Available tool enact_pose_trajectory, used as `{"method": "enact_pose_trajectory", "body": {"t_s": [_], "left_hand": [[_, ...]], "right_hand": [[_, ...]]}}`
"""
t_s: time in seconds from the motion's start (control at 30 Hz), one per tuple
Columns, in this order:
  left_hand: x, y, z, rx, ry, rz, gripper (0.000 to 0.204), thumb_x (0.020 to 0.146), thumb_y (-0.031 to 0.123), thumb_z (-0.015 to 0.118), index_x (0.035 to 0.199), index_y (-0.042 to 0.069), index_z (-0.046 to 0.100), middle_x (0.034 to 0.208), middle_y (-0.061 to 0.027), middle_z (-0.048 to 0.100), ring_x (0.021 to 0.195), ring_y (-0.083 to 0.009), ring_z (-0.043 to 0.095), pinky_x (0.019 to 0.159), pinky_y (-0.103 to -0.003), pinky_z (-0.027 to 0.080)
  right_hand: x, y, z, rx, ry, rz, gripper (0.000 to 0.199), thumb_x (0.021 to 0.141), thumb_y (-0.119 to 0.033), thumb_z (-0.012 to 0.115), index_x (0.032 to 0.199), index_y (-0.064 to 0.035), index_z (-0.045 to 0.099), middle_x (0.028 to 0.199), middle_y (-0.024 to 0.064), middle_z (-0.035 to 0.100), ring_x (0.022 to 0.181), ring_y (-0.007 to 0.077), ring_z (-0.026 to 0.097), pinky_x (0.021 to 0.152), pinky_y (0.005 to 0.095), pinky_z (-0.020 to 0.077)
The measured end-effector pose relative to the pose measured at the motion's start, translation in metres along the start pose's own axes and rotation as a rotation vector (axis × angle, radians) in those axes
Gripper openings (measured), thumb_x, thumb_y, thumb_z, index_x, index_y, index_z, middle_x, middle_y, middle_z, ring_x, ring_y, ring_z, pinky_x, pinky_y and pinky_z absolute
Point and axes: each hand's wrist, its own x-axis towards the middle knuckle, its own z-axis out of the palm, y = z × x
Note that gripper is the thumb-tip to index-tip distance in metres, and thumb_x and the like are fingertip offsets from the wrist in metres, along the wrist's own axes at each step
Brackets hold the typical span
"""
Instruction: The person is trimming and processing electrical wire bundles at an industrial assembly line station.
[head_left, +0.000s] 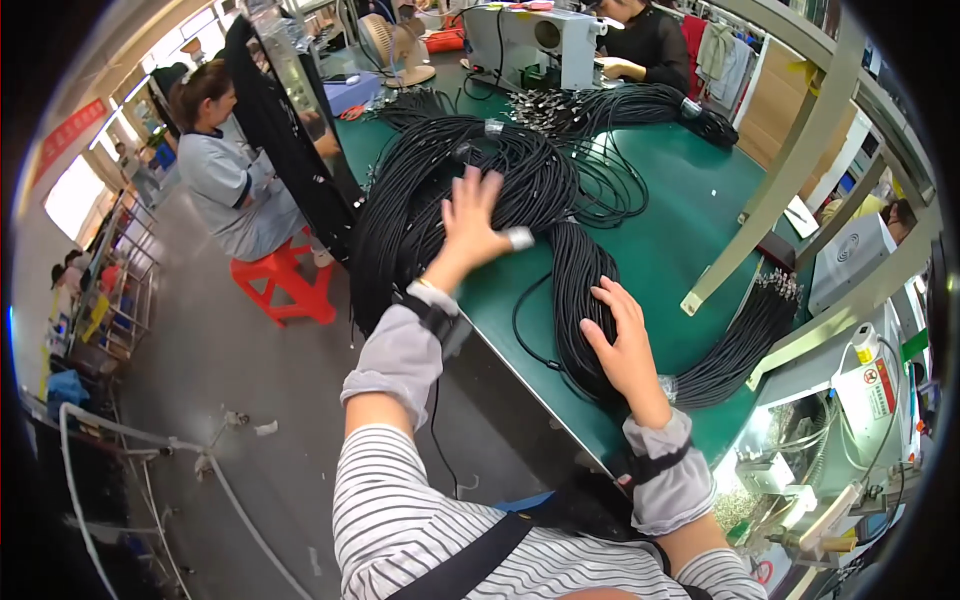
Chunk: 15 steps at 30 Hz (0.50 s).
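A big heap of coiled black cables [395, 210] lies across the left part of the green table [690, 200] and hangs over its edge. Over the heap's near side, my left hand [470, 225] is spread, its fingers apart and a little blurred, with a white wrap on the thumb; whether it touches the cables I cannot tell. To the right, my right hand [622, 345] rests against a long bundle of black cables [578, 290], fingers stretched and thumb apart. Another cable bundle [735, 355] with metal-tipped ends lies beyond that hand, at the right.
A slanting metal frame [775, 185] stands over the table's right side. At the back are a white machine [545, 45], a fan [395, 45] and a co-worker in black [665, 50]. Another person sits on a red stool [285, 285] at the left. Lit equipment [790, 470] stands at lower right.
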Motion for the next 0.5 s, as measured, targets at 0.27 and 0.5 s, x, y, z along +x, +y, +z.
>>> {"method": "enact_pose_trajectory", "body": {"t_s": [0.27, 0.5], "left_hand": [[0.028, -0.040, 0.003, 0.539, -0.076, 0.389, 0.082, 0.061, 0.028, 0.072, 0.131, 0.037, 0.029, 0.139, -0.0062, 0.024, 0.126, -0.0355, 0.024, 0.094, -0.058, 0.027], [0.093, -0.105, 0.016, 0.587, 0.023, 0.271, 0.077, 0.067, 0.028, 0.069, 0.132, 0.037, 0.028, 0.137, -0.0055, 0.028, 0.121, -0.0346, 0.033, 0.093, -0.058, 0.028]], "right_hand": [[-0.002, -0.029, 0.007, -0.237, 0.001, 0.208, 0.066, 0.070, -0.026, 0.066, 0.127, -0.0098, 0.036, 0.125, 0.0133, 0.044, 0.119, 0.0304, 0.038, 0.095, 0.0376, 0.0332], [0.015, -0.031, 0.007, -0.220, -0.086, 0.375, 0.072, 0.068, -0.027, 0.066, 0.130, -0.0124, 0.032, 0.119, 0.0138, 0.049, 0.093, 0.0326, 0.057, 0.075, 0.0366, 0.0473]]}}
